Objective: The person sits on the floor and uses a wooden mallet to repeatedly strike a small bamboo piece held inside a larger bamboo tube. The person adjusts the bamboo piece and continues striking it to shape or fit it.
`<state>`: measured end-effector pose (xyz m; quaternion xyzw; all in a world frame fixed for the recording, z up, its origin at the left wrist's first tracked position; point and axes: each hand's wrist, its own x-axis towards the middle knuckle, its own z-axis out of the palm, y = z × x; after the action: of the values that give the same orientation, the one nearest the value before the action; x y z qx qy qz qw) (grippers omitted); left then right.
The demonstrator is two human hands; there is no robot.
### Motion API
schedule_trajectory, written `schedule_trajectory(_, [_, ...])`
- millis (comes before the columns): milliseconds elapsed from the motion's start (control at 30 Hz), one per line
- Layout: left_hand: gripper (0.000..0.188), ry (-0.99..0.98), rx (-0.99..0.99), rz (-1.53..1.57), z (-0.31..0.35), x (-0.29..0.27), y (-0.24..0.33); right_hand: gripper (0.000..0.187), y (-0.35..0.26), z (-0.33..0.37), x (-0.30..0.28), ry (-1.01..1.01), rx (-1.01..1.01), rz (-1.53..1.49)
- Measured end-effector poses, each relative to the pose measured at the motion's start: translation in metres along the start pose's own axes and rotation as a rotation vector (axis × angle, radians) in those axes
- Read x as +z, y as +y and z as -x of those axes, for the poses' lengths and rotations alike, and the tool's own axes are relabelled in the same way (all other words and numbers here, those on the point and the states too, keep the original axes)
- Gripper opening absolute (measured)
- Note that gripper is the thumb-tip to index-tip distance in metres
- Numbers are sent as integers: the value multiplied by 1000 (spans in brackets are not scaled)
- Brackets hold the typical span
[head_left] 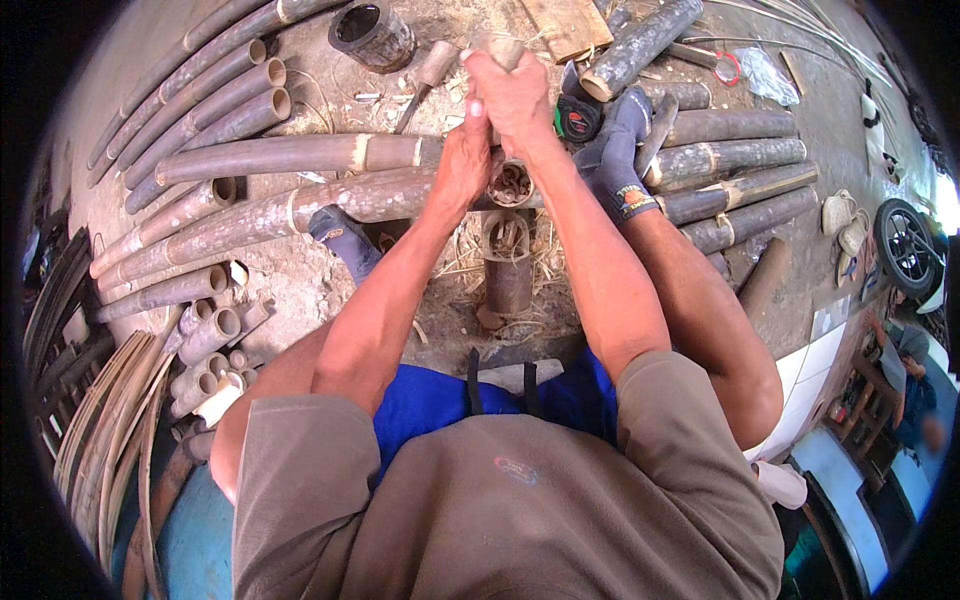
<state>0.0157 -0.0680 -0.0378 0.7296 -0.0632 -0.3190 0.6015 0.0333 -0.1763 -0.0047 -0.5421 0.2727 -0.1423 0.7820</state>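
My right hand (515, 100) is closed around a pale, round-ended wooden piece (506, 50), perhaps a tool's handle. Just below and to its left, my left hand (466, 155) is closed with the thumb pointing up; what it grips is hidden. Between my wrists shows the open end of a bamboo pole (513, 183), with brown shavings inside. Nearer me stands a short bamboo tube (507, 285) with a hollow top. Left of my hands lies a wooden-handled tool (437, 64) with a dark, narrow blade. A long bamboo pole (370, 198) runs left from beneath my forearm.
Bamboo poles (230, 90) lie at left, with cut tubes (205, 335) and split strips (105, 430) nearer. More poles (735, 160) lie beside my right foot (620, 155), near a tape measure (577, 120). A dark-lined pot (372, 38) stands beyond. A wheel (908, 247) is far right.
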Motion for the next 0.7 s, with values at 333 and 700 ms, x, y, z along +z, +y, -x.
schedule_trajectory(333, [89,276,180,281,38,7,-28,44,4,26,21,-327,-37,367])
schedule_trajectory(700, [66,646,31,623,67,47,-63,46,53,53,38,-866,-141,815])
